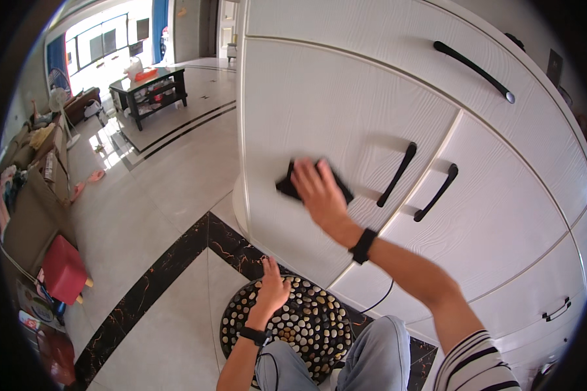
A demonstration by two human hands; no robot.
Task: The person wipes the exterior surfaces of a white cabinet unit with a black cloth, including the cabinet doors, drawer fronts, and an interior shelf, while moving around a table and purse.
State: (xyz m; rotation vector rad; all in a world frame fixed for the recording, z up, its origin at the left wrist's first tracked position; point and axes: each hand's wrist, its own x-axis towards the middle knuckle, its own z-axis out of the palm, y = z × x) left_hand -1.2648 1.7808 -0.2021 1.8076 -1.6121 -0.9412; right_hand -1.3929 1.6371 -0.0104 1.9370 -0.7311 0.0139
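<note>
My right hand [320,193] presses a black cloth [287,186] flat against the white wood-grain cabinet door [303,112]. Hand and cloth are blurred. To the right of the cloth is the door's black bar handle [397,175], apart from my fingers. My left hand [273,288] hangs in front of the cabinet with nothing in it, its fingers extended. Beneath it in the view lies a round black mat set with pebbles [313,313]. Both my wrists wear black bands.
A second door handle [436,193] and a drawer handle [474,71] stick out from the cabinet. A thin black cable [379,302] runs by its base. To the left are a red stool [64,270], a sofa [34,205], pink slippers [95,176] and a dark coffee table [151,90].
</note>
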